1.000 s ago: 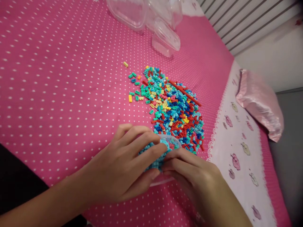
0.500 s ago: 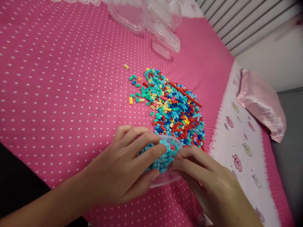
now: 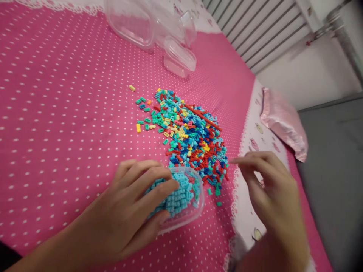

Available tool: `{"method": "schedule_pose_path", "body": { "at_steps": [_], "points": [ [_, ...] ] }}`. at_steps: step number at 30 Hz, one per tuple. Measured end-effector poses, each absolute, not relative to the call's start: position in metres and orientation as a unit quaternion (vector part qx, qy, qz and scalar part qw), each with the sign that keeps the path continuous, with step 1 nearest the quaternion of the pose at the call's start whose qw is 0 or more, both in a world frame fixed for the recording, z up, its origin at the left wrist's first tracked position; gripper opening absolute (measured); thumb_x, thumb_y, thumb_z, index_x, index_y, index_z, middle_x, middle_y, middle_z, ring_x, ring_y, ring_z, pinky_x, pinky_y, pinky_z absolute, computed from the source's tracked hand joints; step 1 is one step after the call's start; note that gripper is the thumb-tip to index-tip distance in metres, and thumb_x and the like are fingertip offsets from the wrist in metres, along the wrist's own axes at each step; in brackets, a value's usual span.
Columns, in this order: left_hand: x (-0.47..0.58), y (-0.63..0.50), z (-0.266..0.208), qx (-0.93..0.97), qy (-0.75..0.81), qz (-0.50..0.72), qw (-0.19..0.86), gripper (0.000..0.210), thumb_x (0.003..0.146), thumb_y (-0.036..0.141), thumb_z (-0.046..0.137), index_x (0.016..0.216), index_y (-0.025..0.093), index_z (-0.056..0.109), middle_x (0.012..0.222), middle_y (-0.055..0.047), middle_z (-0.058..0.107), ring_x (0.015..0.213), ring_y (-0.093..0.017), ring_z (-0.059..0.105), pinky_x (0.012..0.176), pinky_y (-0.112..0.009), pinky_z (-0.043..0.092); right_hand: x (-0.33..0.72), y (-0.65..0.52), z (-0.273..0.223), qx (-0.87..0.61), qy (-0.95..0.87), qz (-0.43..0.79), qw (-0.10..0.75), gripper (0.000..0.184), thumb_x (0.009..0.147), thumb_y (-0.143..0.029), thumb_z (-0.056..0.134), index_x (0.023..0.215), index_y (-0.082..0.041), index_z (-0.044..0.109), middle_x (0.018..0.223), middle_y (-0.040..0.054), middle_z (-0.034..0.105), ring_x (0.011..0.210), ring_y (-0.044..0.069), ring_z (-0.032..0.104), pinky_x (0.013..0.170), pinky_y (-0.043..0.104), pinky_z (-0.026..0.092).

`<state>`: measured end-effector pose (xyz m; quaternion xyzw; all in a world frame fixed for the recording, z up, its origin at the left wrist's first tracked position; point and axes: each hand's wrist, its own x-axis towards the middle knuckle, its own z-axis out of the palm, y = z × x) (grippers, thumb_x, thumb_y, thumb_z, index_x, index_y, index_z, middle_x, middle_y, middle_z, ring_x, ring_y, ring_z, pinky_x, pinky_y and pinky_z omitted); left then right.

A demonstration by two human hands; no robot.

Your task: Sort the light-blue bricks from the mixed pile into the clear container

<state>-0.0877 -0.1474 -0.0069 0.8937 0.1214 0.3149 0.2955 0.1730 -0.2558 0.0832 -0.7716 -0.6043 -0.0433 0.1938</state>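
A clear plastic container (image 3: pixel 200 206) stands near me on the cloth, packed with light-blue toy bricks (image 3: pixel 177 202) and some green and red ones at its right end. My left hand (image 3: pixel 138 200) lies across its left side, fingers curled over the bricks and thumb by the near rim, holding it in place. To the right, apart from the container, my right hand (image 3: pixel 269 192) hovers over the white border with thumb and fingertips pinched together. Whether a small piece sits in that pinch I cannot make out. A pile of mixed loose bricks (image 3: pixel 195 139) spreads just beyond the container.
A long red stick (image 3: pixel 202 117) lies across the pile. Several clear containers (image 3: pixel 178 58) stand farther back on the pink dotted cloth (image 3: pixel 70 105). At the right are a pink satin cushion (image 3: pixel 283 124) and a radiator (image 3: pixel 261 30) by the wall.
My right hand has left the container's right rim and moved right, uncovering the bricks there. My left hand stays on the container. The whole view has shifted somewhat to the right.
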Motion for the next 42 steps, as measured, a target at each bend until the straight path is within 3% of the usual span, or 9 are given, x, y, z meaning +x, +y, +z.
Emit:
{"method": "schedule_pose_path", "body": {
  "at_steps": [3, 10, 22, 28, 31, 35, 42],
  "points": [
    [-0.086, -0.147, -0.009, 0.888, 0.121, 0.336, 0.292, 0.03, 0.099, 0.012, 0.042, 0.126, 0.018, 0.053, 0.125, -0.006, 0.057, 0.121, -0.022, 0.044, 0.105, -0.041, 0.027, 0.213, -0.245, 0.053, -0.821, -0.529, -0.046, 0.207, 0.021, 0.096, -0.027, 0.056, 0.106, -0.021, 0.072, 0.104, 0.009, 0.069, 0.087, 0.022, 0.066, 0.079, 0.039, 0.053],
    [-0.085, -0.147, -0.012, 0.886, 0.122, 0.339, 0.293, 0.029, 0.1, 0.012, 0.042, 0.125, 0.02, 0.054, 0.124, -0.006, 0.057, 0.121, -0.023, 0.044, 0.106, -0.041, 0.026, 0.242, -0.231, 0.005, -0.823, -0.532, -0.003, 0.199, 0.021, 0.087, -0.032, 0.066, 0.099, -0.017, 0.072, 0.096, 0.0107, 0.07, 0.087, 0.027, 0.066, 0.084, 0.046, 0.055],
    [-0.087, -0.147, -0.007, 0.892, 0.128, 0.317, 0.296, 0.03, 0.1, 0.014, 0.042, 0.127, 0.021, 0.054, 0.127, -0.005, 0.058, 0.122, -0.022, 0.045, 0.106, -0.039, 0.028, 0.23, -0.235, 0.025, -0.824, -0.496, 0.001, 0.275, 0.017, 0.087, -0.035, 0.068, 0.091, -0.019, 0.071, 0.085, 0.0062, 0.074, 0.076, 0.023, 0.069, 0.077, 0.04, 0.056],
    [-0.089, -0.148, -0.004, 0.889, 0.13, 0.315, 0.305, 0.028, 0.101, 0.017, 0.044, 0.126, 0.02, 0.055, 0.126, -0.005, 0.059, 0.12, -0.022, 0.046, 0.105, -0.039, 0.028, 0.18, -0.241, 0.056, -0.766, -0.55, 0.073, 0.324, 0.01, 0.089, -0.028, 0.073, 0.098, -0.028, 0.075, 0.083, -0.0024, 0.075, 0.073, 0.013, 0.069, 0.069, 0.024, 0.055],
    [-0.089, -0.148, -0.003, 0.889, 0.129, 0.316, 0.305, 0.029, 0.101, 0.017, 0.043, 0.127, 0.019, 0.054, 0.126, -0.005, 0.059, 0.12, -0.023, 0.046, 0.104, -0.039, 0.029, 0.142, -0.244, 0.073, -0.712, -0.629, 0.139, 0.279, 0.014, 0.092, -0.023, 0.071, 0.101, -0.032, 0.075, 0.089, -0.0066, 0.078, 0.077, 0.009, 0.071, 0.071, 0.018, 0.054],
    [-0.089, -0.148, -0.003, 0.89, 0.129, 0.318, 0.299, 0.03, 0.101, 0.017, 0.044, 0.129, 0.019, 0.054, 0.125, -0.006, 0.061, 0.12, -0.023, 0.048, 0.104, -0.04, 0.031, 0.114, -0.244, 0.078, -0.667, -0.68, 0.156, 0.261, 0.014, 0.09, -0.016, 0.072, 0.097, -0.028, 0.072, 0.088, -0.0091, 0.079, 0.077, 0.008, 0.073, 0.075, 0.015, 0.054],
    [-0.088, -0.148, -0.003, 0.891, 0.132, 0.326, 0.289, 0.031, 0.099, 0.018, 0.046, 0.128, 0.019, 0.056, 0.124, -0.006, 0.063, 0.118, -0.024, 0.052, 0.102, -0.041, 0.034, 0.106, -0.243, 0.065, -0.664, -0.706, 0.129, 0.209, 0.011, 0.094, -0.014, 0.066, 0.095, -0.024, 0.068, 0.085, -0.0042, 0.077, 0.074, 0.013, 0.071, 0.07, 0.026, 0.052]
  ]
}}
